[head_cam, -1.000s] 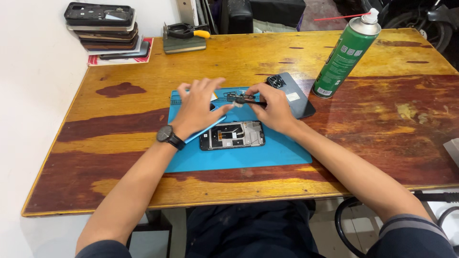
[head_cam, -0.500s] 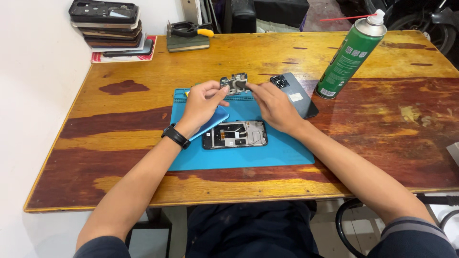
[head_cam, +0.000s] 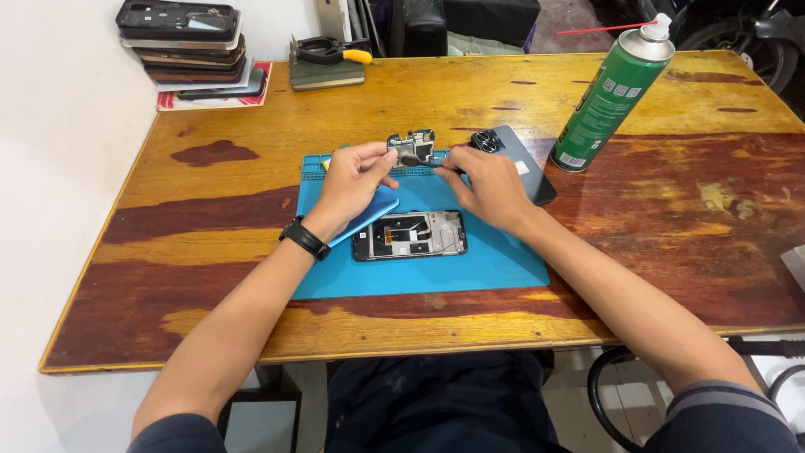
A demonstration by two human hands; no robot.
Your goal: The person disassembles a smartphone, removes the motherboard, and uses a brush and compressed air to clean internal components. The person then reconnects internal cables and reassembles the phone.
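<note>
Left hand [head_cam: 356,172] pinches circuit board [head_cam: 412,148] above blue mat [head_cam: 486,264], right hand [head_cam: 486,186] fingertips closed at its edge; weak pinch risks dropping it onto opened phone [head_cam: 409,236].

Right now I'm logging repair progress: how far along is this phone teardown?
Done: the opened phone lies on the blue mat, its back cover set aside. In hand: the left hand and right hand hold the removed circuit board above the mat. Left: the board is not back in the phone.
</note>
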